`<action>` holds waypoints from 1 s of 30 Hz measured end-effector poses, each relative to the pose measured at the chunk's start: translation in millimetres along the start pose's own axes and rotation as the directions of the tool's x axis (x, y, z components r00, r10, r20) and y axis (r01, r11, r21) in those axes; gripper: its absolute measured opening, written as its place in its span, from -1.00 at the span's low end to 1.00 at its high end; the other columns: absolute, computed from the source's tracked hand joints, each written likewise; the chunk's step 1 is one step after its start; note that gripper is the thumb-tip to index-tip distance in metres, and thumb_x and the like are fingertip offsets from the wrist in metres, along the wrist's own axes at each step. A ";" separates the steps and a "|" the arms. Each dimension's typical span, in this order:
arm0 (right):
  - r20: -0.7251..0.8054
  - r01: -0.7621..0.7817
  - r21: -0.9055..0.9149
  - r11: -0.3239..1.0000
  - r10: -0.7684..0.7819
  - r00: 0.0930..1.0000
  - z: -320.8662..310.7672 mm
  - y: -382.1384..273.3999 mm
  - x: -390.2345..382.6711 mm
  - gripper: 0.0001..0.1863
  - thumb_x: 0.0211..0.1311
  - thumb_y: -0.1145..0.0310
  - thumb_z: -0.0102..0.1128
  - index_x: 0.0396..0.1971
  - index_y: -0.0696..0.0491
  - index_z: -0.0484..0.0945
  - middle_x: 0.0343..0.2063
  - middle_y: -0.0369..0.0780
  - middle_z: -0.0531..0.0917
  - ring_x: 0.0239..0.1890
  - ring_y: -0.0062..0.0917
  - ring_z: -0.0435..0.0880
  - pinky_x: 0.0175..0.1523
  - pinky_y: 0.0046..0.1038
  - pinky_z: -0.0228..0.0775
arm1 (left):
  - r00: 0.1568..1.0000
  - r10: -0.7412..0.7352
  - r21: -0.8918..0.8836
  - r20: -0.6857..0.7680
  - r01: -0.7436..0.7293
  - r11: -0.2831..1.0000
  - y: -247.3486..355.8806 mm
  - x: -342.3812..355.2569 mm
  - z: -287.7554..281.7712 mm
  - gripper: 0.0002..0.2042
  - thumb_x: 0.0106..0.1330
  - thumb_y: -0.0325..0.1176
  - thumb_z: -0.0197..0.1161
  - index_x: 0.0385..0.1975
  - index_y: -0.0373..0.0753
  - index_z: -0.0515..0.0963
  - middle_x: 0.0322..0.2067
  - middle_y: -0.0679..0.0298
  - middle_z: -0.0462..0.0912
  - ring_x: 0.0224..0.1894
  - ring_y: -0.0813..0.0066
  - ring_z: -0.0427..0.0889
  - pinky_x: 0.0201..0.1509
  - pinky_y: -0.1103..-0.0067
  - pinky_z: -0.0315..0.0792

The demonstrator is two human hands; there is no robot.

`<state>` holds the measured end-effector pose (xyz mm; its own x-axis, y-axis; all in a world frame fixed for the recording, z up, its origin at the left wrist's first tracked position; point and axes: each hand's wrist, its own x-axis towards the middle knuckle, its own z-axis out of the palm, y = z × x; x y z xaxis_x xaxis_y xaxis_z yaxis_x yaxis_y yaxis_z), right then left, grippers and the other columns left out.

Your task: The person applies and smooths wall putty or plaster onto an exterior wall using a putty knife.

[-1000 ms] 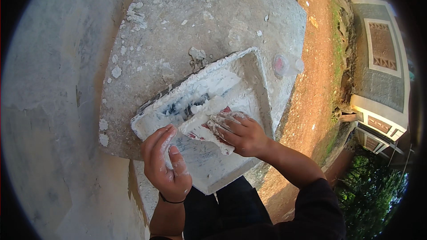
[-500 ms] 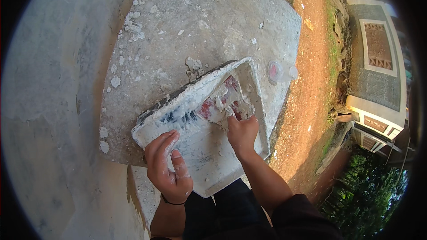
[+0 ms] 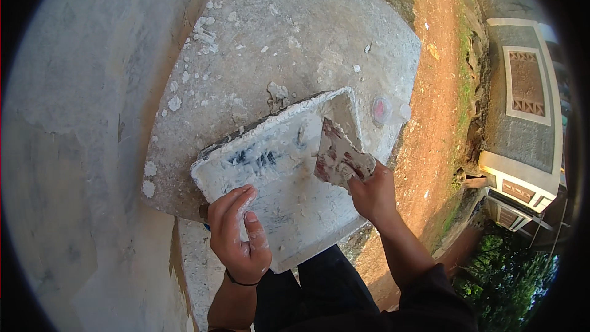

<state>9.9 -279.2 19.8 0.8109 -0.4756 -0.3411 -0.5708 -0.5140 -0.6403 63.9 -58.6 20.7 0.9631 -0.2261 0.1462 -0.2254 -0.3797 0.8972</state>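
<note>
A shallow tray (image 3: 336,94), crusted with white paste and dark where bare, sits askew on the concrete slab. My left hand (image 3: 241,233) is curled over its near left edge, gripping it, with white smears on the fingers. My right hand (image 3: 373,189) grips a flat, paste-coated scraper (image 3: 338,155) with reddish patches, held over the tray's right side. Thick white paste (image 3: 270,135) lines the inside of the tray.
The splattered slab (image 3: 283,37) adjoins a grey wall (image 3: 80,135) on the left. A clear plastic container (image 3: 388,110) with pink inside lies near the slab's right edge. Beyond are a reddish dirt path (image 3: 430,98), a low building (image 3: 525,129) and trees (image 3: 498,267).
The scraper and my right hand swung from mid-tray up and then rightward toward the tray's right edge, turning the blade. My left hand stayed on the edge, shifting slightly with the view.
</note>
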 end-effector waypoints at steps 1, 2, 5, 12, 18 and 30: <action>0.008 0.007 0.002 1.000 -0.007 1.000 -4.6 -4.4 3.1 -0.69 -0.13 0.52 0.07 -0.26 0.18 0.52 -0.40 -0.07 0.62 -0.38 -0.21 0.61 -0.21 -0.38 0.45 | 1.000 -0.003 0.007 -0.008 0.003 1.000 1.5 -3.5 1.7 -0.76 0.14 -0.53 -0.03 -0.22 -0.43 0.48 -0.22 0.03 0.54 -0.15 0.18 0.50 -0.03 0.41 0.34; 0.055 0.257 -0.228 0.939 -0.251 0.966 -10.3 -14.7 10.2 -0.66 -0.16 0.54 0.10 -0.24 0.15 0.52 -0.38 -0.10 0.60 -0.36 -0.24 0.60 -0.21 -0.37 0.45 | 0.999 -0.015 0.007 -0.030 0.015 1.000 1.8 -8.2 3.4 -0.76 0.14 -0.53 -0.03 -0.21 -0.44 0.48 -0.22 0.03 0.54 -0.15 0.18 0.50 -0.04 0.41 0.34; 0.216 0.615 -0.516 0.596 -0.604 0.767 3.4 -7.8 31.1 -0.62 -0.17 0.49 0.14 -0.21 0.07 0.52 -0.33 -0.16 0.57 -0.27 -0.36 0.56 -0.26 -0.37 0.45 | 0.995 -0.044 0.017 -0.087 0.046 0.999 10.8 -19.4 10.1 -0.76 0.15 -0.53 -0.04 -0.21 -0.44 0.47 -0.21 0.02 0.53 -0.15 0.18 0.50 -0.04 0.42 0.35; 0.386 0.811 -0.462 0.358 -0.742 0.547 52.4 33.5 15.6 -0.70 -0.06 0.34 0.10 -0.28 0.12 0.53 -0.41 -0.20 0.55 -0.32 -0.43 0.55 -0.30 -0.42 0.43 | 0.983 -0.051 0.055 -0.177 0.061 0.997 35.6 -48.6 23.5 -0.76 0.23 -0.53 -0.09 -0.18 -0.46 0.44 -0.18 0.02 0.50 -0.12 0.24 0.50 -0.02 0.45 0.37; 0.430 0.899 -0.352 0.261 -0.808 0.403 35.1 26.0 7.9 -0.72 0.00 0.35 0.04 -0.28 0.13 0.54 -0.45 -0.23 0.52 -0.31 -0.45 0.52 -0.25 -0.42 0.42 | 0.967 -0.053 0.120 -0.251 0.085 0.989 46.0 -73.8 20.7 -0.77 0.25 -0.51 -0.09 -0.17 -0.44 0.45 -0.17 0.04 0.51 -0.13 0.27 0.50 -0.05 0.49 0.37; 0.443 0.888 -0.346 0.301 -0.782 0.438 35.2 49.0 23.9 -0.69 0.07 0.32 0.02 -0.19 0.13 0.52 -0.36 -0.20 0.55 -0.20 -0.42 0.51 -0.10 -0.33 0.36 | 0.952 -0.036 0.118 -0.303 0.075 0.990 52.5 -83.8 30.6 -0.77 0.23 -0.53 -0.07 -0.15 -0.42 0.44 -0.15 0.05 0.52 -0.12 0.30 0.50 -0.05 0.50 0.36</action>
<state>5.9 -290.6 -44.0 0.8589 0.5100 0.0469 0.5037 -0.8246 -0.2576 -33.2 -87.0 42.8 0.9700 0.0701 0.2327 -0.1679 -0.4990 0.8502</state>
